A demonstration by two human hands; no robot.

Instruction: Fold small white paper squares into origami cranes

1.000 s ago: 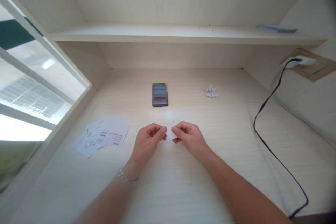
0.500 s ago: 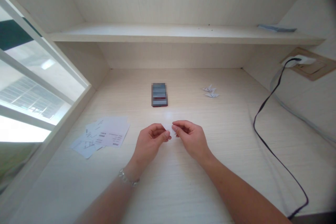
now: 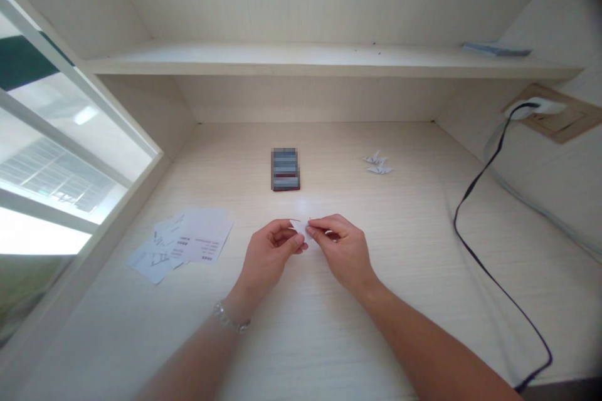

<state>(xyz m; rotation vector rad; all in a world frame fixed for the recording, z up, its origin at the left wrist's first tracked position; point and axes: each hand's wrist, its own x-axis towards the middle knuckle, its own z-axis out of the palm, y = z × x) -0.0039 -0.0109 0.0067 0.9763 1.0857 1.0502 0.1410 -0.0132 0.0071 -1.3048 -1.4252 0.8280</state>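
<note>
A small folded piece of white paper (image 3: 300, 226) is held between my two hands above the desk. My left hand (image 3: 273, 247) pinches its left side between thumb and fingers; a chain bracelet circles that wrist. From the other side, my right hand (image 3: 343, 244) grips the paper's right edge with thumb and index finger. Fingertips cover much of the paper, so its full shape is hidden. Two small folded paper figures (image 3: 379, 169), white with dark print, lie farther back to the right. Several loose printed paper sheets (image 3: 202, 232) overlap at the left.
A dark phone-sized rectangle (image 3: 285, 169), its face pixelated, lies behind my hands. At the right, a black cable (image 3: 489, 272) runs from a wall socket (image 3: 564, 116) down across the desk. A shelf (image 3: 329, 59) spans the back, and a slatted window frame (image 3: 126, 200) borders the left.
My right thumb and fingers have shifted slightly on the paper, and more of its pointed upper part shows between the hands. My left hand has barely moved.
</note>
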